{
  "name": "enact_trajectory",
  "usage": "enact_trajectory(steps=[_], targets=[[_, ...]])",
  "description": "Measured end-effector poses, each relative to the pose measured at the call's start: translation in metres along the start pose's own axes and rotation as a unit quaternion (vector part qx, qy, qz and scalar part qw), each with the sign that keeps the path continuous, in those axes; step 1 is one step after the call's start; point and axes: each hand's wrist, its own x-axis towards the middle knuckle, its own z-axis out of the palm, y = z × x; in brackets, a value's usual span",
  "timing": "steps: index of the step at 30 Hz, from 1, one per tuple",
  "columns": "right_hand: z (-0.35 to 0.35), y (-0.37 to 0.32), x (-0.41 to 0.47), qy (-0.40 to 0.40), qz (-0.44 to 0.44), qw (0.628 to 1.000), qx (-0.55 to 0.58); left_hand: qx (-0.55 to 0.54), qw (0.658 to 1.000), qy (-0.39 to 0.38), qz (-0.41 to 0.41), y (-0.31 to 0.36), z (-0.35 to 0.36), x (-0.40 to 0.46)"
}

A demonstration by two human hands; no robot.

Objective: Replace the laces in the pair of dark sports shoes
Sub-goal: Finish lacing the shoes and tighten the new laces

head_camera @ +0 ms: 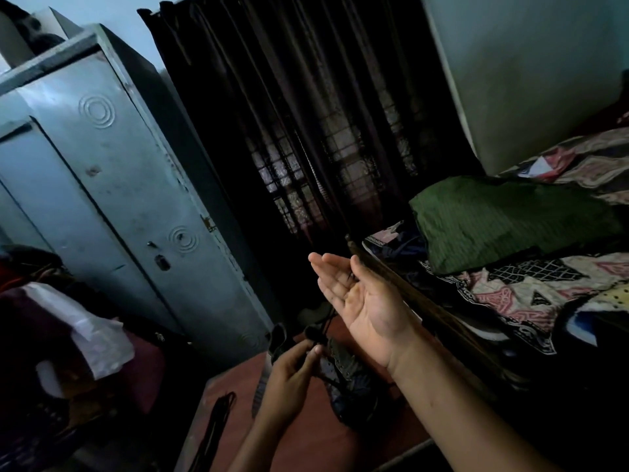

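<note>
A dark sports shoe (354, 383) lies on the reddish-brown table (306, 447), its eyelet rows facing up. My left hand (289, 373) grips the shoe's top end, thumb and fingers pinching it near the tongue. A thin dark lace (327, 318) runs taut from the shoe up to my right hand (357, 298). That hand is raised palm up with straight fingers, and the lace is caught between thumb and forefinger. A second dark shoe (277, 338) shows partly behind my left hand. A bundle of dark laces (219, 413) lies on the table to the left.
A grey metal cupboard (112, 185) stands on the left, with dark curtains (306, 124) behind. A bed with a patterned sheet (531, 287) and a green pillow (503, 216) fills the right. Its wooden rail (408, 294) runs close behind my right hand. Clothes (51, 328) are heaped at far left.
</note>
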Motion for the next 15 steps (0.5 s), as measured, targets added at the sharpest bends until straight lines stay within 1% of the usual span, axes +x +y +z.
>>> enact_trajectory(steps=[2,3,4,5,6,7,8,9,10,11,12,13,15], targets=[[-0.002,0.006,0.002,0.01,-0.023,1.0,-0.018,0.048,0.999,-0.001,0.02,0.0,0.001,-0.004],[-0.003,0.009,0.002,0.015,-0.036,0.997,-0.067,0.069,0.997,-0.003,0.034,0.0,0.0,-0.005],[-0.006,0.01,0.002,0.016,-0.05,0.985,-0.164,0.083,0.995,-0.001,0.047,0.001,0.0,-0.007],[-0.014,0.014,0.002,0.012,-0.076,0.949,-0.307,0.095,0.994,0.004,0.057,0.002,0.0,-0.007],[-0.021,0.017,0.001,-0.005,-0.109,0.873,-0.475,0.11,0.992,0.011,0.066,0.002,-0.001,-0.007],[-0.035,0.024,0.0,-0.038,-0.142,0.761,-0.632,0.129,0.988,0.018,0.079,0.0,-0.002,-0.006],[-0.05,0.03,-0.001,-0.085,-0.153,0.648,-0.741,0.156,0.983,0.023,0.098,-0.003,-0.003,-0.005],[-0.065,0.037,-0.004,-0.124,-0.131,0.549,-0.816,0.186,0.976,0.016,0.11,-0.007,-0.003,-0.004],[-0.076,0.043,-0.011,-0.133,-0.071,0.492,-0.858,0.213,0.97,0.003,0.12,-0.012,-0.003,-0.004],[-0.081,0.048,-0.021,-0.113,-0.024,0.461,-0.88,0.236,0.964,-0.018,0.123,-0.017,-0.003,-0.003],[-0.086,0.051,-0.031,-0.101,0.009,0.441,-0.892,0.261,0.956,-0.037,0.127,-0.022,-0.002,-0.003],[-0.089,0.054,-0.038,-0.096,0.026,0.432,-0.896,0.287,0.947,-0.053,0.134,-0.026,0.0,-0.003],[-0.088,0.056,-0.042,-0.086,0.074,0.44,-0.891,0.321,0.934,-0.065,0.146,-0.029,0.001,-0.003]])
